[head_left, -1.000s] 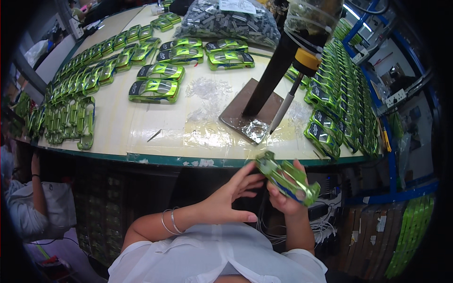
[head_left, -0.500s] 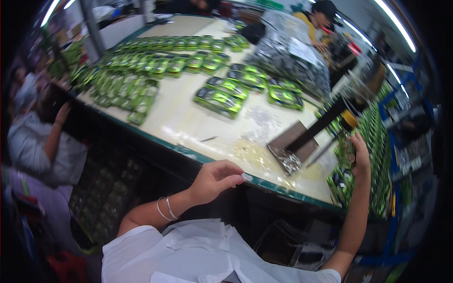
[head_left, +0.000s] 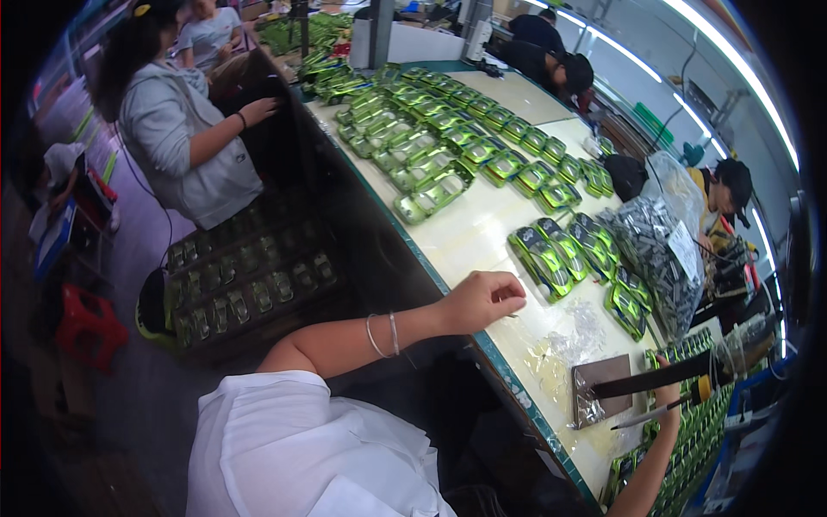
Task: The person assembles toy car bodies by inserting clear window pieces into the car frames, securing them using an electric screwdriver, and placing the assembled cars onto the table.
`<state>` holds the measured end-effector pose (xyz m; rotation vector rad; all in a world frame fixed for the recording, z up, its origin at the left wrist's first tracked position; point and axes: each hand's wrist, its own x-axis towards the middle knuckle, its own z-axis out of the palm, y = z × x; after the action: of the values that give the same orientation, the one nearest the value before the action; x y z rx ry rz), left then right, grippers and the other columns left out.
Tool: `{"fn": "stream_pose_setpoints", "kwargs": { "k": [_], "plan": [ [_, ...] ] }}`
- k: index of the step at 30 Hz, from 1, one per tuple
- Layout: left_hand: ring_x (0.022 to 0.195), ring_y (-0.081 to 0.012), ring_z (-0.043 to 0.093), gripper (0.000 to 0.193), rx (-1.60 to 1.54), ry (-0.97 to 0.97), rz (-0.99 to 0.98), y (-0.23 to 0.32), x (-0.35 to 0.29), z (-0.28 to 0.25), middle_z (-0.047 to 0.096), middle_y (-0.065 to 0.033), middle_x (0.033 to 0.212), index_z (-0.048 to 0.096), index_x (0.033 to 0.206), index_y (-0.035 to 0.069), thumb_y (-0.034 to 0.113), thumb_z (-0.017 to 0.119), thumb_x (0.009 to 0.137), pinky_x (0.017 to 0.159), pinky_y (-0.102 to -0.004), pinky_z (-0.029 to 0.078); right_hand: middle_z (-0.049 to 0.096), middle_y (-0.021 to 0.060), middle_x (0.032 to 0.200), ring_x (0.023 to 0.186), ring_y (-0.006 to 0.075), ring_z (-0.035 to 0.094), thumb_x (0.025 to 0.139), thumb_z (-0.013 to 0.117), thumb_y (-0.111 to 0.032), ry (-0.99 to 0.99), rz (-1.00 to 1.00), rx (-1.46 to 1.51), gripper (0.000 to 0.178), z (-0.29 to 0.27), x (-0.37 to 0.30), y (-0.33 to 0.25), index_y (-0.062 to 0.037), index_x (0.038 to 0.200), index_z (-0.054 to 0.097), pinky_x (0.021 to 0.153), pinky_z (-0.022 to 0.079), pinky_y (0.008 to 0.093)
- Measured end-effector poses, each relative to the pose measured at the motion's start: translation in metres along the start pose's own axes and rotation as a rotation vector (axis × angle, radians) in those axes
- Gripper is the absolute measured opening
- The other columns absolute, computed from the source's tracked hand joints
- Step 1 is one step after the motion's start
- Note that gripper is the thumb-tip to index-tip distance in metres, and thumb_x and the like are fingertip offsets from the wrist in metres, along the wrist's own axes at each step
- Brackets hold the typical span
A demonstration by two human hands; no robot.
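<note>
My left hand (head_left: 484,302), with two bangles at the wrist, is held over the table's near edge. Its fingers curl in toward the thumb, and whatever they hold, if anything, is hidden. On the right, my right hand (head_left: 667,398) is beside a dark bar (head_left: 659,376) that rises at a slant from a brown base plate (head_left: 590,392). The bar and a thin pointed tool (head_left: 650,417) partly cover its fingers. Close to that hand stand rows of green toy car body shells (head_left: 689,452). More green car shells (head_left: 541,261) lie beyond my left hand.
Many green shells (head_left: 431,185) fill the table's far left. A bag of grey parts (head_left: 662,250) stands at the back right. Clear scraps (head_left: 560,340) lie near the base plate. A crate of shells (head_left: 250,293), a red stool (head_left: 89,326) and a co-worker (head_left: 185,129) are at left.
The view has swung left, so the table and the co-worker at left show more fully. My left hand's fingers are curled tighter. My right hand now sits lower, partly behind the bar.
</note>
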<state>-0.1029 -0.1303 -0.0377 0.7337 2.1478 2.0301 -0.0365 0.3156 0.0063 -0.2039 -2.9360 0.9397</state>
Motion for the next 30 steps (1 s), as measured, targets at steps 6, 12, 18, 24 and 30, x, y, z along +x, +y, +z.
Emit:
{"fn": "stream_pose_setpoints", "kwargs": {
  "k": [6,12,18,24,30],
  "plan": [
    [0.066,-0.0078,0.052,0.017,0.019,-0.027,0.064,-0.004,0.001,0.003,0.059,-0.0045,0.076,0.056,0.087,0.001,0.016,0.057,0.08,0.06,-0.0228,0.043,0.047,0.0004,0.077,0.069,0.0089,0.044,0.08,0.044,-0.003,0.093,0.008,0.007,0.036,-0.002,0.024,0.071,-0.0012,0.116,0.042,0.065,0.039,0.0225],
    [0.065,-0.0073,0.052,0.015,0.095,-0.002,0.061,0.002,0.0,0.003,0.06,-0.0047,0.074,0.057,0.084,0.001,0.014,0.057,0.078,0.06,-0.0225,0.043,0.052,0.0079,0.091,0.085,0.0156,0.048,0.076,0.05,-0.004,0.115,0.005,-0.104,0.045,-0.009,0.026,0.087,0.0002,0.12,0.038,0.08,0.037,0.0265],
    [0.069,-0.0162,0.056,0.012,0.276,0.101,0.327,-0.002,-0.015,-0.021,0.059,-0.0087,0.076,0.058,0.082,0.0,0.009,0.058,0.075,0.063,-0.0264,0.044,0.053,0.0044,0.101,0.093,0.0141,0.05,0.08,0.053,-0.009,0.415,0.18,0.162,0.032,-0.036,-0.05,0.013,0.0008,0.11,0.049,0.082,0.037,0.0266],
    [0.11,-0.0285,0.041,0.034,1.197,0.328,0.386,-0.015,-0.019,-0.107,0.049,-0.012,0.111,0.051,0.104,0.003,0.002,0.051,0.07,0.093,-0.0384,0.03,0.055,0.0049,0.089,0.08,0.0121,0.05,0.082,0.05,-0.008,0.769,0.139,0.268,0.023,-0.011,-0.209,-0.034,0.0035,0.102,0.051,0.068,0.038,0.023],
    [0.1,-0.0288,0.045,0.015,1.252,0.183,0.41,-0.004,-0.031,-0.117,0.052,-0.0108,0.091,0.049,0.083,0.003,0.006,0.056,0.071,0.091,-0.0417,0.03,0.055,0.0094,0.067,0.059,0.0155,0.051,0.073,0.056,-0.009,0.801,-0.14,0.652,0.016,0.092,-0.25,-0.11,0.0031,0.084,0.056,0.056,0.042,0.0252]
  ]
}}
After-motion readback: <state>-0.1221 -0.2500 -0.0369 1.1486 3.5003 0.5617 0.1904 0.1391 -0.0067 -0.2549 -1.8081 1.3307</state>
